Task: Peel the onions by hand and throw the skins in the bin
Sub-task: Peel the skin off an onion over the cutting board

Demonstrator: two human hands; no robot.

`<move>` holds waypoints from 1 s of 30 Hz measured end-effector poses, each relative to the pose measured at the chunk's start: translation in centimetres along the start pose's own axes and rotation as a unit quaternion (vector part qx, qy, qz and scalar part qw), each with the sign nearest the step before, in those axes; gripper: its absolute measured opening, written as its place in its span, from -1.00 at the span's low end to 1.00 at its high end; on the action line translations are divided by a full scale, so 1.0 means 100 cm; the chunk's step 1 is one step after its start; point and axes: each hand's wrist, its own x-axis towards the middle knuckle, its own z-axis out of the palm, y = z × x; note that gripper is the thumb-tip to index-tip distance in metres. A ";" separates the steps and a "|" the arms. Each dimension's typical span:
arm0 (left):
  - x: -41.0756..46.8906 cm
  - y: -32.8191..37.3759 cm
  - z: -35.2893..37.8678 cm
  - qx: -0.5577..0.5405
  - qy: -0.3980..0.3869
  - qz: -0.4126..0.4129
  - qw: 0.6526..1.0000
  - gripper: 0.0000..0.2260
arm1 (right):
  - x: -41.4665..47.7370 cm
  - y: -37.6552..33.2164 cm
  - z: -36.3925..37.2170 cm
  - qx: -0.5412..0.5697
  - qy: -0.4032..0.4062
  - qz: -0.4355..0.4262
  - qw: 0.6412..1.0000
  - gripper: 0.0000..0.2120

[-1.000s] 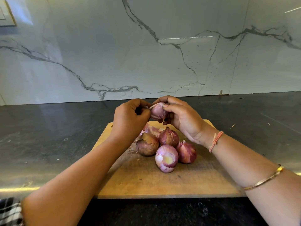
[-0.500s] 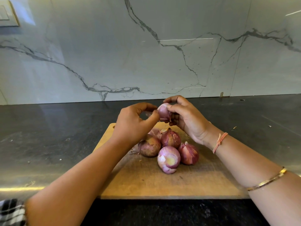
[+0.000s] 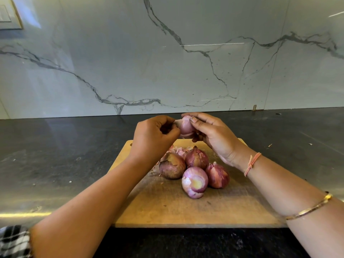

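Left grip has curled shut again — pinching the onion's skin flap.

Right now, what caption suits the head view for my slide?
Right hand holds an onion, left hand pinches its skin, above a wooden board with more onions.

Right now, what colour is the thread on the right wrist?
Orange-pink thread, clearest in the head view.
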 end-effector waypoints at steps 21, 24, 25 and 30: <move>0.002 -0.005 0.001 -0.027 -0.017 -0.040 0.999 -0.86 | -0.006 -0.004 -0.001 -0.162 -0.008 -0.051 0.985 -0.73; 0.000 -0.002 -0.003 -0.025 -0.044 -0.027 0.998 -0.89 | -0.007 -0.005 -0.004 -0.233 -0.001 -0.086 0.969 -0.74; -0.001 -0.001 -0.003 -0.026 -0.053 -0.019 0.998 -0.91 | -0.007 -0.005 -0.005 -0.249 -0.002 -0.097 0.964 -0.72; -0.003 -0.002 -0.002 -0.009 -0.067 -0.012 0.998 -0.96 | -0.006 -0.006 -0.005 -0.337 -0.012 -0.142 0.931 -0.62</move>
